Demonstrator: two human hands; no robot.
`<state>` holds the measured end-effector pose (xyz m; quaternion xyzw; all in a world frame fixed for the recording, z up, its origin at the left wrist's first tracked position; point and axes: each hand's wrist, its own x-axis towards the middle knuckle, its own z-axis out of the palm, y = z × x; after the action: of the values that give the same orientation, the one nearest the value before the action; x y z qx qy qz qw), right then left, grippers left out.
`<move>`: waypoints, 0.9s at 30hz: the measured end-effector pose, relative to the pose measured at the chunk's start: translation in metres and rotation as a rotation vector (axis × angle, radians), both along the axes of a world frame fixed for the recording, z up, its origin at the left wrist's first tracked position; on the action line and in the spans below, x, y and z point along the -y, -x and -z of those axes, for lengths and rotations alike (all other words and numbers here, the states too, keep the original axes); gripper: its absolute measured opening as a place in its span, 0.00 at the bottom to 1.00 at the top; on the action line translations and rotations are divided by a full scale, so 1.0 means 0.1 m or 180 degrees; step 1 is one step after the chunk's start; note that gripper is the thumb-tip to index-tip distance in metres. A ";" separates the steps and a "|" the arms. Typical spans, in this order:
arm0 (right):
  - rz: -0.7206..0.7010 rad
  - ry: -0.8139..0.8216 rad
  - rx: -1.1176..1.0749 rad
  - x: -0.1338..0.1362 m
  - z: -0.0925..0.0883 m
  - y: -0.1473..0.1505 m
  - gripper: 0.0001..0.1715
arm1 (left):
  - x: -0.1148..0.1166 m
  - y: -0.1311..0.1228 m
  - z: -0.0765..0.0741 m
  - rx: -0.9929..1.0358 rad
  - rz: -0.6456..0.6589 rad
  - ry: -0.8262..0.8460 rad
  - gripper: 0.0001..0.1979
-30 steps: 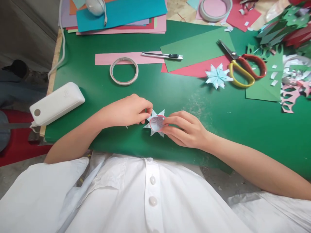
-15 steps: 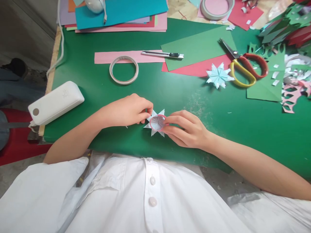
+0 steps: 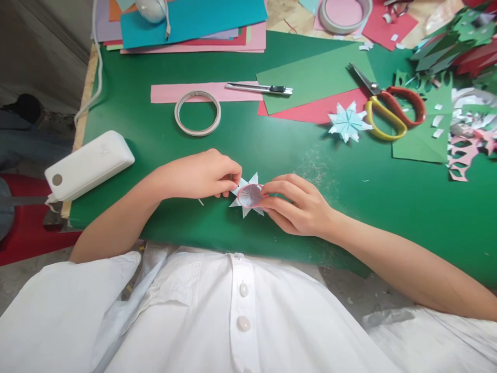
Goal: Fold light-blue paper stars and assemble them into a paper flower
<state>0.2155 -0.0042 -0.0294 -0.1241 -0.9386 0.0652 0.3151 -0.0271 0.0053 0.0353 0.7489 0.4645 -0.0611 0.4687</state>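
A small pale-blue folded paper star with a pink ring round its middle lies on the green table near the front edge. My left hand pinches the star's left points, fingers closed. My right hand holds its right side, thumb and forefinger pressed on the pink ring. A second, finished pale-blue star lies further back to the right.
A tape roll and a utility knife on a pink strip lie behind my hands. Red-and-yellow scissors, green and red sheets and paper cuttings sit at the right. A white box is at the left edge, stacked coloured paper at the back.
The star has turned slightly between my fingers and my right fingertips have shifted up over the pink ring. Both hands stay in place.
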 end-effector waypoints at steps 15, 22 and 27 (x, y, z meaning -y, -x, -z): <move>0.0015 0.0113 0.0105 -0.04 0.02 -0.01 0.06 | -0.09 0.07 0.00 0.0143 0.0312 -0.0381 0.10; 0.0045 0.0139 0.0119 -0.04 0.02 -0.01 0.06 | -0.08 0.06 -0.01 0.0134 0.0295 -0.0356 0.13; 0.0095 0.0155 0.0115 -0.04 0.03 -0.02 0.04 | -0.08 0.05 -0.01 0.0094 0.0265 -0.0367 0.15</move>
<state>0.2178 -0.0004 -0.0328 -0.1470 -0.9404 0.0811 0.2958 -0.0319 0.0130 0.0364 0.7942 0.4287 -0.0426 0.4286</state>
